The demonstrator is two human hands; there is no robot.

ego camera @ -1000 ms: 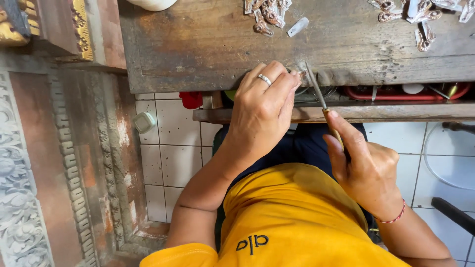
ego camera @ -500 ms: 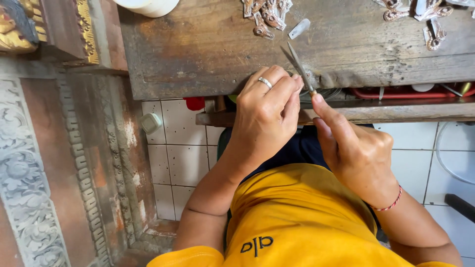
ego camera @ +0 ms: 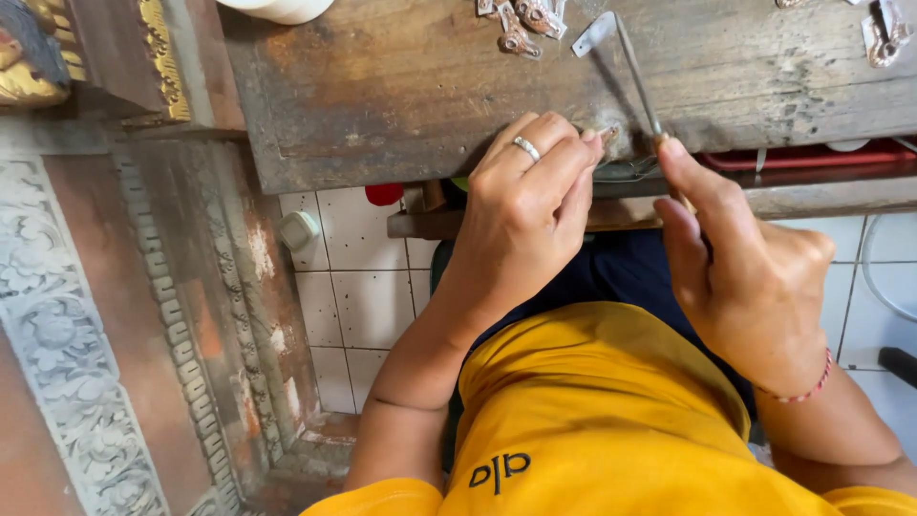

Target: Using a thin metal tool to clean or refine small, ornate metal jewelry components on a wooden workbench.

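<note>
My left hand point(ego camera: 525, 205), with a silver ring on one finger, presses its fingertips against the front edge of a worn wooden workbench point(ego camera: 401, 86). It pinches something small there; the piece itself is hidden under the fingers. My right hand point(ego camera: 745, 277) grips a thin metal file point(ego camera: 635, 72) that slants up and away across the bench edge, right beside the left fingertips. A red bead bracelet circles my right wrist.
Small silver metal pieces point(ego camera: 521, 21) lie at the bench's far side, more at the right point(ego camera: 884, 33). A red tray point(ego camera: 812, 158) sits in the shelf under the bench. Carved ornate panels point(ego camera: 115, 315) stand at left over white floor tiles point(ego camera: 353, 296).
The file has swung from pointing down at my lap to slanting up over the bench. My right hand rose and closed in on the left fingertips.
</note>
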